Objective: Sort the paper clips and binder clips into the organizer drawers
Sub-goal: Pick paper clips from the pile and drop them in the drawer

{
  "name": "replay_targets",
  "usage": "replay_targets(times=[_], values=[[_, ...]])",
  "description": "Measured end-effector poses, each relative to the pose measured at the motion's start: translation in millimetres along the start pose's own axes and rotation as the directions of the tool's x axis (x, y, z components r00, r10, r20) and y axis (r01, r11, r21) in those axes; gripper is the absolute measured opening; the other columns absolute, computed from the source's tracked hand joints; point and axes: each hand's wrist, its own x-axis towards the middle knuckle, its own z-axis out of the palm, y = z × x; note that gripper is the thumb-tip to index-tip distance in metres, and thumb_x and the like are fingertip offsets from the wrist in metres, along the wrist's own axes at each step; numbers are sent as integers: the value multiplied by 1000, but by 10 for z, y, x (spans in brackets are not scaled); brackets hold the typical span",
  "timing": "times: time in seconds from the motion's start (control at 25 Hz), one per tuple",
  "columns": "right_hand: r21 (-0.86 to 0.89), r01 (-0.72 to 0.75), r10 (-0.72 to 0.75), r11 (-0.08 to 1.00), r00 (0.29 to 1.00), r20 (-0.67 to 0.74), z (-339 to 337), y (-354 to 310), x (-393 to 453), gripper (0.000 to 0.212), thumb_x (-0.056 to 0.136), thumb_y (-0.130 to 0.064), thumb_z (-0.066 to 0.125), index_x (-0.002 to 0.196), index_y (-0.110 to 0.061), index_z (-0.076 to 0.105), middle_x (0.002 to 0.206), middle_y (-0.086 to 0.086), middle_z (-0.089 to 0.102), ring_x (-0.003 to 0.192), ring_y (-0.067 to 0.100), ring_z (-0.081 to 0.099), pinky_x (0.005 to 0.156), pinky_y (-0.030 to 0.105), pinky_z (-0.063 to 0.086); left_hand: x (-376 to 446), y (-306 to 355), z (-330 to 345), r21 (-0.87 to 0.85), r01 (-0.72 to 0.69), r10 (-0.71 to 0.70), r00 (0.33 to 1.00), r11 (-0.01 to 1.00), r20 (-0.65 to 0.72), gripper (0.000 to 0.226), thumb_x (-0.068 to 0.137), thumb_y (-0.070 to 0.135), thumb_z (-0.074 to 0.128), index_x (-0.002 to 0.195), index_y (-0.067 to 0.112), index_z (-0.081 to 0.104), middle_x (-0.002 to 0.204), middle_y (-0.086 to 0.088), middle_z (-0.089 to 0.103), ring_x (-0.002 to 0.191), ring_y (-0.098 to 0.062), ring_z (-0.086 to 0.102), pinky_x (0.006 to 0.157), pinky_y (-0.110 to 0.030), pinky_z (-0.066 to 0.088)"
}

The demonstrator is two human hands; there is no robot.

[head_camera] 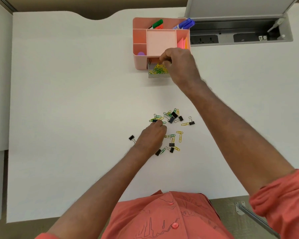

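Your right hand (pixel 179 63) is hovering with curled fingers over the clear drawer (pixel 157 71) of wiry clips, grip unclear, your left hand (pixel 152 135) is pinching within the scattered clips (pixel 171 118) on the smooth white table (pixel 76 100), pink plastic organizer (pixel 140 40) sitting beyond.

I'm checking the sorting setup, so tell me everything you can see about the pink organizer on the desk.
The pink organizer looks like matte plastic and sits upright at the white desk's far side. Open top compartments hold markers and sticky notes. One clear front drawer is pulled out, holding yellow and green paper clips. The right hand hovers over the drawer.
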Motion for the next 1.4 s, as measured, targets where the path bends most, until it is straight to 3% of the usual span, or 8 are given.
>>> replay_targets(times=[0.16, 0.36, 0.48, 0.6, 0.72, 0.88, 1.28, 1.4], values=[[205, -87, 99, 975, 994, -50, -42, 126, -639, 16, 90, -11, 64, 96, -20, 76, 94, -6, 74, 85, 8, 69, 83, 29, 59, 5, 25, 32, 27, -20, 20, 1000, 999, -10, 13, 98, 6, 49, 104, 9, 60, 111, -5, 54, 97, -19, 54, 63, -28, 44], [85, -287, 268, 954, 945, 189, 219, 461, -1960, 16, 93, -15, 63, 104, -25, 70, 102, -5, 67, 88, 15, 68, 81, 39, 58, -19, 6, 75, -2, -22, 22, 998, 1000, -62, 10, 98, 8, 50, 101, 10, 58, 104, -5, 56, 94, -23, 56, 67, -34, 51], [-75, -195, 209, 978, 928, 309, 296, 596, -2350, 41, 92, -9, 63, 131, -24, 60, 130, -3, 57, 117, 19, 56, 87, 37, 55, -39, 15, 102, -69, -15, 7, 994, 997, -110, 11, 98, 7, 48, 96, 11, 58, 96, -4, 58, 87, -25, 57, 68, -41, 51], [-125, -106, 146, 987, 915, 376, 308, 658, -2386, 54, 94, -5, 61, 145, -21, 51, 137, 0, 50, 125, 22, 46, 84, 40, 55, -26, 74, 118, -109, -34, 21, 993, 993, -119, 24, 98, 7, 51, 119, 16, 59, 107, -3, 62, 92, -25, 60, 70, -43, 54], [-121, -120, 156, 985, 916, 369, 337, 678, -2310, 39, 97, -9, 61, 135, -16, 61, 126, 2, 57, 119, 23, 52, 85, 43, 54, 74, 90, 80, -69, -28, 24, 998, 997, -63, 43, 96, 3, 54, 136, 18, 55, 117, -4, 63, 98, -26, 63, 74, -44, 56], [-128, -148, 182, 981, 929, 323, 360, 699, -2257, 15, 99, -15, 61, 109, -16, 71, 107, 1, 63, 101, 22, 60, 79, 40, 53, 177, 99, 23, 3, -17, 17, 998, 1000, -53, 24, 97, 5, 55, 116, 15, 66, 108, -4, 62, 95, -27, 63, 73, -42, 55], [-207, -149, 217, 967, 909, 357, 428, 682, -2208, 9, 88, -15, 63, 95, -18, 59, 100, -3, 58, 97, 19, 53, 66, 35, 47, 156, 132, 49, 38, -31, 34, 995, 999, -90, 21, 92, -3, 53, 102, 13, 62, 105, -3, 57, 95, -24, 56, 66, -38, 51], [-70, -261, 270, 963, 907, 323, 290, 650, -2093, 9, 86, -14, 63, 90, -20, 58, 90, -4, 61, 84, 21, 58, 69, 37, 50, 157, 127, 63, 2, -9, 10, 993, 1000, -116, 22, 91, -3, 54, 105, 14, 60, 99, -3, 61, 88, -26, 59, 61, -36, 46]])
